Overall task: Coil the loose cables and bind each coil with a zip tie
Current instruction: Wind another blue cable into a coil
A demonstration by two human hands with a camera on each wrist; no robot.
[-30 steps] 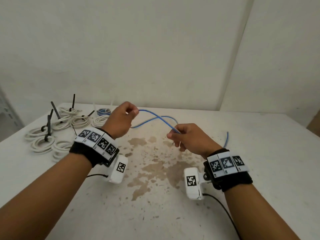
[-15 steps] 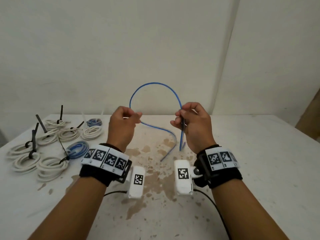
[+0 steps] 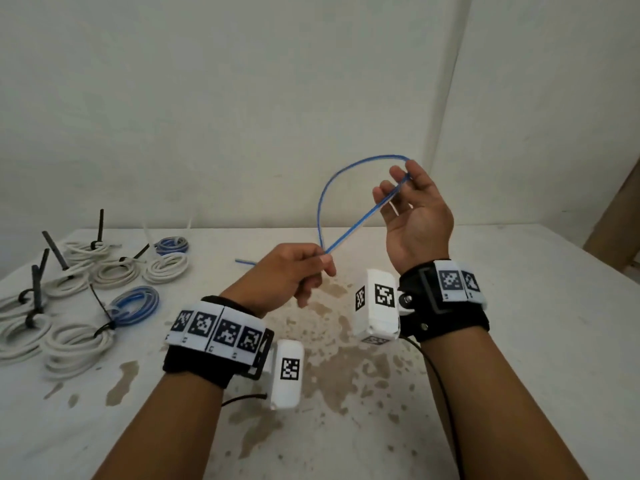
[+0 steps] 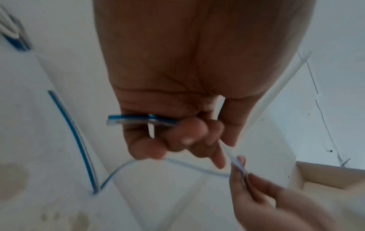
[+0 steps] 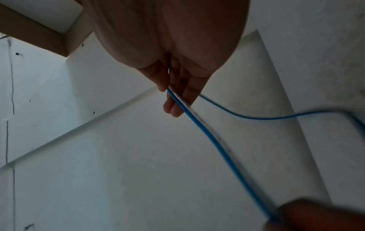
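A: What is closest to the viewer?

B: Two bare forearms reach forward over a stained white worktop (image 3: 519, 323), each wrist wrapped in a black band with coded tags and a small white camera box.

A: And the hands?

B: The left hand (image 3: 287, 278) sits lower, just above the worktop, fingers curled, pinching a thin blue cable (image 3: 349, 230) between thumb and fingers. The left wrist view shows a short cable end poking out past the curled fingers. The right hand (image 3: 412, 216) is raised higher, palm toward the viewer, fingers mostly straight, with the cable pinched between thumb and fingertips.

A: Where does the cable run?

B: One strand stretches straight from the left hand up to the right. From there it arches up and back down to the left hand, forming a loop in the air. A loose tail lies on the worktop beyond the left hand.

A: Anything further off?

B: At far left, white cable coils (image 3: 166, 268) and two blue coils (image 3: 135, 304) lie grouped, bound with black zip ties (image 3: 53, 244) that stick upward. A plain white wall (image 3: 242, 98) stands behind.
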